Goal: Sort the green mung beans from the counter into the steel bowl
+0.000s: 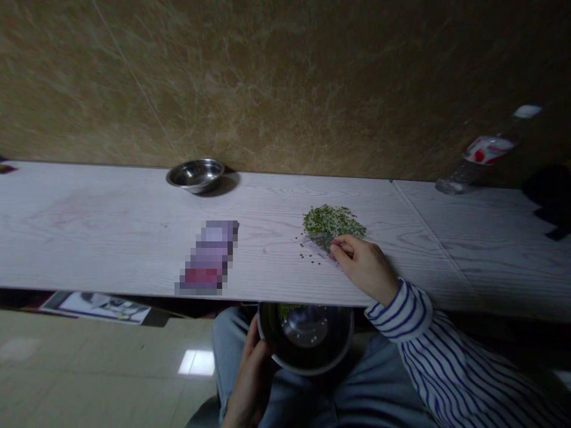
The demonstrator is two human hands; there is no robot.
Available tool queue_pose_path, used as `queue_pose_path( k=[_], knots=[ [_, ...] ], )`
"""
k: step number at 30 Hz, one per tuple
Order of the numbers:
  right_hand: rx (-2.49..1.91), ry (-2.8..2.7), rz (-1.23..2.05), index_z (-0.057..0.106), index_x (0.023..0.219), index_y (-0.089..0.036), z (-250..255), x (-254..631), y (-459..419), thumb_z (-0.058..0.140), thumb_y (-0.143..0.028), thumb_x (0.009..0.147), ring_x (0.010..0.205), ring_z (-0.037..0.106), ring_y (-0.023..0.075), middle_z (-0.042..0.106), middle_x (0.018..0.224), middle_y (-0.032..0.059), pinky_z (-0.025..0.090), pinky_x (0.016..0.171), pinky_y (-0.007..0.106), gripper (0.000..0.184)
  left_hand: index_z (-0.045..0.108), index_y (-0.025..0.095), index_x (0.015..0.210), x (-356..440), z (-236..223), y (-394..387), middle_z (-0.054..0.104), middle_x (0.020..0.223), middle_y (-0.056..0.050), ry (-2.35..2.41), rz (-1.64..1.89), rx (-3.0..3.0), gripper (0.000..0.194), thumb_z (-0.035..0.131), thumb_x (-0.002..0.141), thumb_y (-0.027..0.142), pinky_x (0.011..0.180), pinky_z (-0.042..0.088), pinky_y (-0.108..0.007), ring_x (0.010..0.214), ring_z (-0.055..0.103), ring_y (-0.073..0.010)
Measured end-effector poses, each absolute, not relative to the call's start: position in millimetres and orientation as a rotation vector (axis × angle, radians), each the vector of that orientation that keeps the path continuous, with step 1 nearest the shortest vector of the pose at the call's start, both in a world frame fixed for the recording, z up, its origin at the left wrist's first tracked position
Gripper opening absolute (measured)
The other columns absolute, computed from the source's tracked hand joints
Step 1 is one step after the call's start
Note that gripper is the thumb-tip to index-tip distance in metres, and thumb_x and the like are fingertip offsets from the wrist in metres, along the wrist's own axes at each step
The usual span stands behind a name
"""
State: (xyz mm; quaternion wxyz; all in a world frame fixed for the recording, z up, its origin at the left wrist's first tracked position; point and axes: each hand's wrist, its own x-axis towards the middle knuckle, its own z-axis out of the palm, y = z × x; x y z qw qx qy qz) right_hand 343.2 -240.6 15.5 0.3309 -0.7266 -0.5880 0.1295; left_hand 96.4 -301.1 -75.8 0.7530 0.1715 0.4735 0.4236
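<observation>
A spread of small green beans (328, 219) that look like mung beans lies on the pale wood-grain tabletop, with several strays at its near left side. At its near edge my right hand (363, 264) pinches a thin see-through plastic piece (317, 241), which lies low against the beans; whether it is a bag or a sheet I cannot tell. My left hand (255, 368) grips the left rim of a steel bowl (307, 361), held over my lap just below the table's front edge. Some green beans show inside the bowl near its far side.
A smaller steel bowl (196, 176) stands near the wall at the back left. In front of it lies a blurred-out flat object (207, 258). A clear bottle (484, 151) with a red and white label is at the back right. Something dark (551, 196) sits at the right edge.
</observation>
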Motion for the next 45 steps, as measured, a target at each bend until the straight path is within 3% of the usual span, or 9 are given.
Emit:
queue_pose_path(
  k=[23,37,45],
  knots=[
    [-1.978,-1.497,0.264,0.068,0.092,-0.024,24,344,-231,0.055,-0.024,0.090,0.070,0.075,0.0209,0.080,0.079,0.0042,0.052,0.061,0.029,0.013,0.051,0.028,0.148,89,-82,-301,0.074,0.123,-0.010,1.050,0.924,0.398,0.080,0.069,0.070,0.026,0.090,0.053,-0.043,0.105,0.070,-0.0325],
    [-1.939,-1.596,0.282,0.070,0.091,-0.022,31,334,-224,0.056,-0.023,0.091,0.066,0.072,0.0188,0.079,0.076,0.0029,0.050,0.060,0.028,0.014,0.054,0.030,0.146,87,-80,-301,0.073,0.128,-0.007,1.053,0.949,0.416,0.076,0.068,0.071,0.025,0.092,0.053,-0.042,0.111,0.068,-0.0327],
    [-1.984,-1.660,0.208,0.072,0.099,-0.022,38,329,-213,0.057,-0.025,0.094,0.080,0.075,0.0219,0.081,0.090,0.0055,0.051,0.070,0.031,0.017,0.051,0.027,0.147,87,-80,-297,0.071,0.129,-0.008,1.030,0.948,0.388,0.079,0.067,0.070,0.022,0.091,0.053,-0.040,0.111,0.067,-0.0317]
  ],
)
